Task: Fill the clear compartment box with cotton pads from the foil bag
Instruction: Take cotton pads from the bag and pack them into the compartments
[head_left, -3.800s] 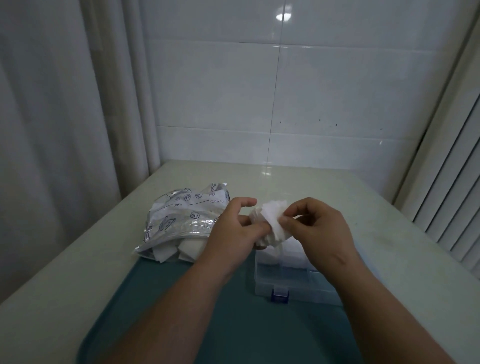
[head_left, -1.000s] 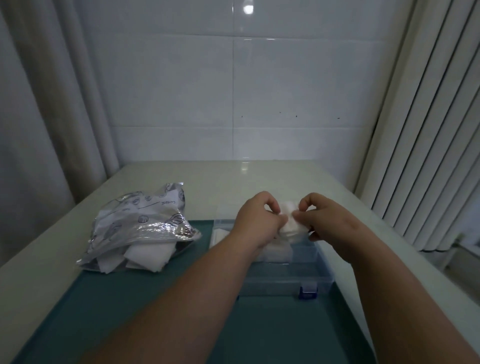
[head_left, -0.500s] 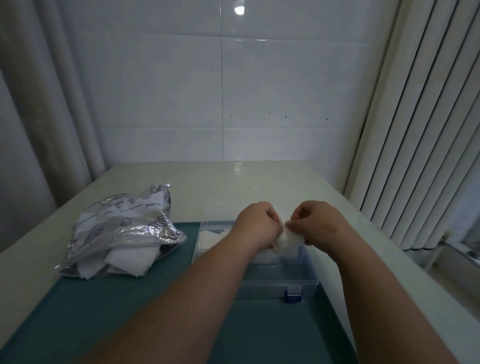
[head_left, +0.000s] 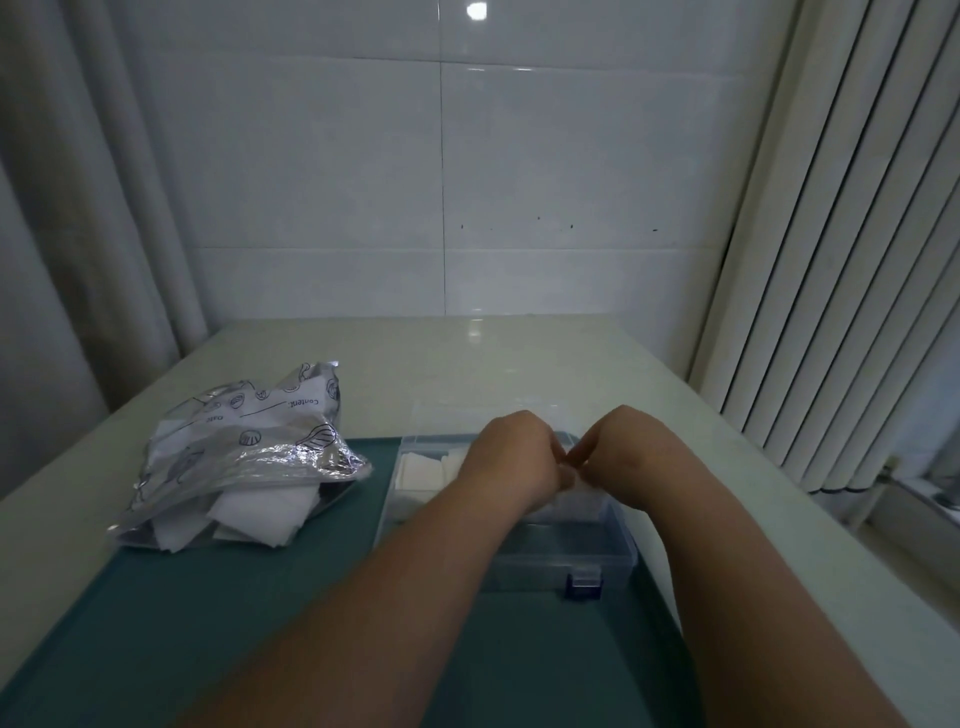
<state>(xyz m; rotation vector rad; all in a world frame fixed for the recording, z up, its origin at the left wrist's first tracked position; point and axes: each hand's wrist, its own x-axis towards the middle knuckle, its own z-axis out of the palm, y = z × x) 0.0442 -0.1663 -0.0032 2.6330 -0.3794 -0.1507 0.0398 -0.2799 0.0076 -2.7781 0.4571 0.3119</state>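
While the clear compartment box (head_left: 545, 564) sits at the right edge of the teal mat (head_left: 260, 623), left grip (head_left: 514, 462) and right grip (head_left: 626, 457) meet over it, fingers curled, perhaps round a pad; the foil bag (head_left: 249, 441) lies well left.

A teal mat (head_left: 260, 623) is laid on the pale desk (head_left: 467, 364) beneath the left hand (head_left: 511, 462) and right hand (head_left: 623, 457). Beyond them a tiled wall (head_left: 571, 182) is seen, a curtain (head_left: 78, 208) further left, vertical blinds (head_left: 857, 260) further right.

Two bare forearms (head_left: 415, 597), bare left grip (head_left: 511, 462), bare right grip (head_left: 621, 457)
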